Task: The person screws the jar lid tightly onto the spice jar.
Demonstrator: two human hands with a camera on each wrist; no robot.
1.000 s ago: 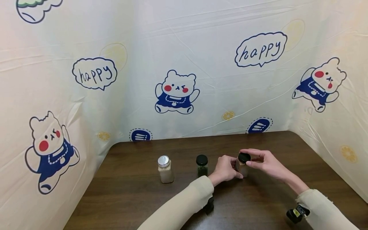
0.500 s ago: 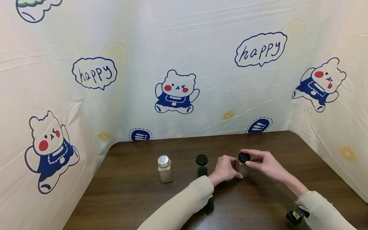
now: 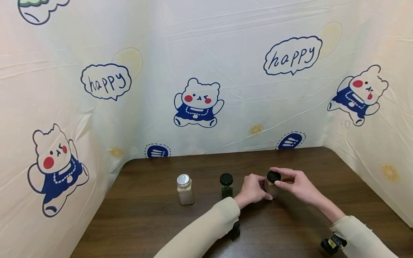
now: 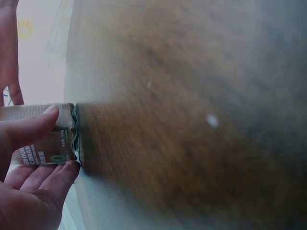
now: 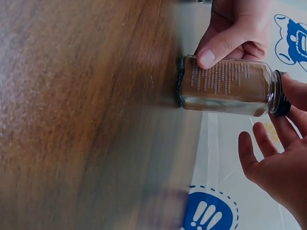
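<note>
A square glass spice jar (image 5: 228, 86) full of brown powder stands upright at the table's right side. Its label reads roughly "ground cinna…" in the left wrist view. My left hand (image 3: 252, 190) grips the lower body, thumb on one face and fingers on the opposite side. From the right, my right hand (image 3: 301, 184) pinches the black lid (image 3: 274, 176) between thumb and fingers, while its other fingers stay off the glass. The lid sits on the jar's neck.
Left of my hands stands a jar of green flakes (image 3: 227, 186) with a black lid, its base hidden by my left forearm. Further left is a silver-lidded jar (image 3: 186, 191) of pale powder. A printed curtain (image 3: 238, 89) rises behind the brown table (image 3: 145, 222).
</note>
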